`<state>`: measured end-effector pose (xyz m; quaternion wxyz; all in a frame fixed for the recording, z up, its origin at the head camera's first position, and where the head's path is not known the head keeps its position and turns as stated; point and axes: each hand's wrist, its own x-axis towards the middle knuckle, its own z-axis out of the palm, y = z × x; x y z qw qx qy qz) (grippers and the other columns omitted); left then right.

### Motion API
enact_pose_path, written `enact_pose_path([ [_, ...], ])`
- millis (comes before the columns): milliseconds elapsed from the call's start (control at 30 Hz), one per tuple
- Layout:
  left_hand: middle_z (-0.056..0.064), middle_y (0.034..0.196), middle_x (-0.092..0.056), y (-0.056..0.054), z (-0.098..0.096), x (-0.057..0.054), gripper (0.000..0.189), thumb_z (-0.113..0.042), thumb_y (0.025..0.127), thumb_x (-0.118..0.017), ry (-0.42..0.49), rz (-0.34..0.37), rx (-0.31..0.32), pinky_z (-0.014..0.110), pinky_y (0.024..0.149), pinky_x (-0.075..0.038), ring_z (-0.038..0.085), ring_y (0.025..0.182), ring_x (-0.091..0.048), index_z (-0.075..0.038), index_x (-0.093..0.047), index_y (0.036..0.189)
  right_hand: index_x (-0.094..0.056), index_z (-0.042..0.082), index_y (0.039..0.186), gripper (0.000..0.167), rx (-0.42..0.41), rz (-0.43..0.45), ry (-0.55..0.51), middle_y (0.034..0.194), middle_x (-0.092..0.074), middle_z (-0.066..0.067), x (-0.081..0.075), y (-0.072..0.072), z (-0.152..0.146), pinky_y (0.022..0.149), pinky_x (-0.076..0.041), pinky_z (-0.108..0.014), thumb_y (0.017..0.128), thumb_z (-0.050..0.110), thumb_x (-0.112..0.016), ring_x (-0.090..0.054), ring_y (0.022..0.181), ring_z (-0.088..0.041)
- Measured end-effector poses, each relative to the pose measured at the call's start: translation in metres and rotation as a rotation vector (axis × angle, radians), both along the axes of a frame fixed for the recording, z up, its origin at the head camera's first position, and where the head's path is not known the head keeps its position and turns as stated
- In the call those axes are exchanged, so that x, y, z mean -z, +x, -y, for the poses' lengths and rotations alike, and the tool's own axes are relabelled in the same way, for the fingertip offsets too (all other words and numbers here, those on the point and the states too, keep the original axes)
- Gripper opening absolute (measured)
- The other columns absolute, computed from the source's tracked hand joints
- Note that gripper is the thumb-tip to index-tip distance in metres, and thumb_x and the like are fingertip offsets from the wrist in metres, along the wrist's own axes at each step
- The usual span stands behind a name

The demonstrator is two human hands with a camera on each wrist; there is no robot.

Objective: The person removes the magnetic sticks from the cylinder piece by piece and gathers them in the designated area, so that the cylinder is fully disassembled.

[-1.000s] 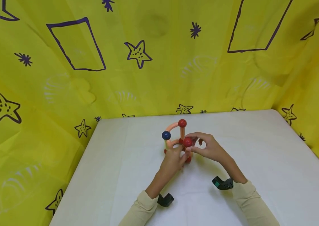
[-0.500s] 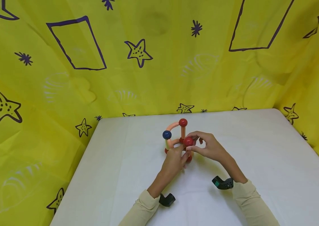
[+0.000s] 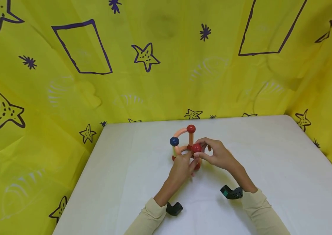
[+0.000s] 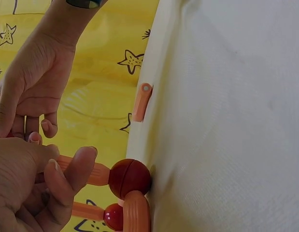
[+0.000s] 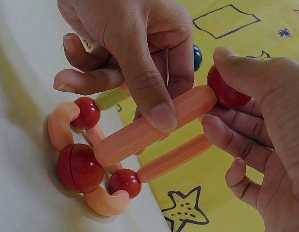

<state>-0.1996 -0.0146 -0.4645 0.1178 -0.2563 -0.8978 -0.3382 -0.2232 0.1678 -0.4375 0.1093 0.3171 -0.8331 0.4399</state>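
Observation:
A frame of orange rods and balls stands on the white table (image 3: 142,182). My left hand (image 3: 179,168) pinches an upright orange rod (image 5: 132,139) between thumb and fingers. At that rod's top, my right hand (image 3: 217,155) grips a red ball (image 3: 196,148) with thumb and fingertips; ball and rod end meet in the right wrist view. Below, curved orange pieces (image 5: 62,126) link red balls (image 5: 80,167) in a base. A blue ball (image 3: 174,141) and another red ball (image 3: 191,128) top the other uprights, joined by an orange arc (image 3: 180,132). My left hand hides part of the frame.
A loose orange piece (image 4: 142,102) lies on the table beyond the frame in the left wrist view. A yellow cloth (image 3: 166,88) printed with stars rises behind the table's far edge and along both sides. Black wrist cameras (image 3: 174,209) hang under both forearms.

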Motion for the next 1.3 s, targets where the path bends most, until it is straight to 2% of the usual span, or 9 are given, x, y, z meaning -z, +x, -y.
enact_pose_path([
  [233,0.009,0.096,-0.075,0.000,-0.001,0.002,0.011,-0.016,0.092,-0.068,0.028,0.006,0.004,0.005,0.042,-0.037,-0.008,0.040,-0.049,-0.005,-0.064,0.096,-0.062,0.005,0.114,0.034,0.049,-0.023,-0.033,0.087,-0.071,0.000,0.001,-0.001,0.000,0.064,-0.045,-0.025,0.083,0.007,-0.076,-0.058,0.074,-0.005],
  [500,0.008,0.097,-0.075,0.000,0.000,0.004,0.012,-0.016,0.092,-0.068,0.026,0.000,0.000,0.005,0.042,-0.037,-0.010,0.040,-0.048,-0.006,-0.065,0.097,-0.063,0.006,0.114,0.036,0.058,-0.012,-0.060,0.086,-0.070,0.000,0.001,-0.002,0.002,0.063,-0.044,-0.025,0.081,0.006,-0.078,-0.056,0.074,-0.007],
  [700,0.004,0.084,-0.072,0.000,0.001,0.004,0.017,-0.019,0.092,-0.068,0.011,0.025,-0.009,0.005,0.043,-0.037,-0.010,0.040,-0.046,-0.005,-0.067,0.103,-0.064,0.007,0.117,0.033,0.168,0.067,-0.100,0.095,-0.069,-0.006,0.008,-0.010,-0.004,0.066,-0.049,-0.024,0.085,0.012,-0.075,-0.057,0.077,-0.008],
  [833,0.001,0.073,-0.067,0.001,0.001,0.003,0.021,-0.022,0.093,-0.066,-0.019,0.023,-0.027,0.005,0.043,-0.036,-0.010,0.039,-0.044,-0.005,-0.067,0.105,-0.061,0.004,0.122,0.039,0.273,0.162,-0.123,0.107,-0.066,-0.014,0.016,-0.022,-0.009,0.066,-0.052,-0.020,0.088,0.019,-0.073,-0.060,0.078,-0.012],
  [933,0.001,0.075,-0.068,0.000,0.003,0.002,0.025,-0.023,0.093,-0.066,-0.032,0.004,-0.035,0.004,0.044,-0.036,-0.007,0.045,-0.048,-0.005,-0.067,0.111,-0.058,0.003,0.126,0.044,0.343,0.217,-0.132,0.112,-0.065,-0.018,0.022,-0.035,-0.011,0.064,-0.050,-0.016,0.089,0.023,-0.072,-0.061,0.080,-0.016],
  [1133,0.003,0.086,-0.072,-0.002,0.002,0.001,0.024,-0.024,0.092,-0.067,-0.045,-0.044,-0.055,0.003,0.048,-0.036,0.005,0.083,-0.062,-0.006,-0.069,0.109,-0.057,0.002,0.126,0.044,0.430,0.270,-0.100,0.114,-0.065,-0.021,0.037,-0.069,-0.014,0.064,-0.047,-0.013,0.089,0.019,-0.073,-0.064,0.091,-0.029],
  [1167,0.003,0.085,-0.072,-0.002,0.002,0.001,0.024,-0.024,0.092,-0.067,-0.049,-0.043,-0.058,0.003,0.048,-0.036,0.005,0.082,-0.063,-0.007,-0.069,0.108,-0.057,0.001,0.126,0.044,0.438,0.281,-0.094,0.115,-0.065,-0.022,0.039,-0.075,-0.015,0.064,-0.046,-0.013,0.088,0.017,-0.073,-0.065,0.092,-0.030],
  [1233,0.002,0.081,-0.071,-0.002,0.001,0.000,0.026,-0.026,0.092,-0.068,-0.061,-0.036,-0.068,0.003,0.047,-0.036,0.002,0.066,-0.062,-0.007,-0.069,0.109,-0.056,0.000,0.126,0.044,0.445,0.321,-0.091,0.118,-0.062,-0.024,0.044,-0.086,-0.016,0.063,-0.048,-0.013,0.089,0.016,-0.072,-0.065,0.091,-0.029],
  [1300,0.002,0.082,-0.072,-0.002,0.000,0.001,0.027,-0.026,0.092,-0.068,-0.051,-0.009,-0.058,0.004,0.046,-0.036,-0.002,0.062,-0.058,-0.006,-0.068,0.111,-0.055,-0.001,0.127,0.044,0.448,0.367,-0.100,0.120,-0.061,-0.024,0.049,-0.095,-0.017,0.060,-0.049,-0.015,0.089,0.015,-0.071,-0.065,0.087,-0.025],
])
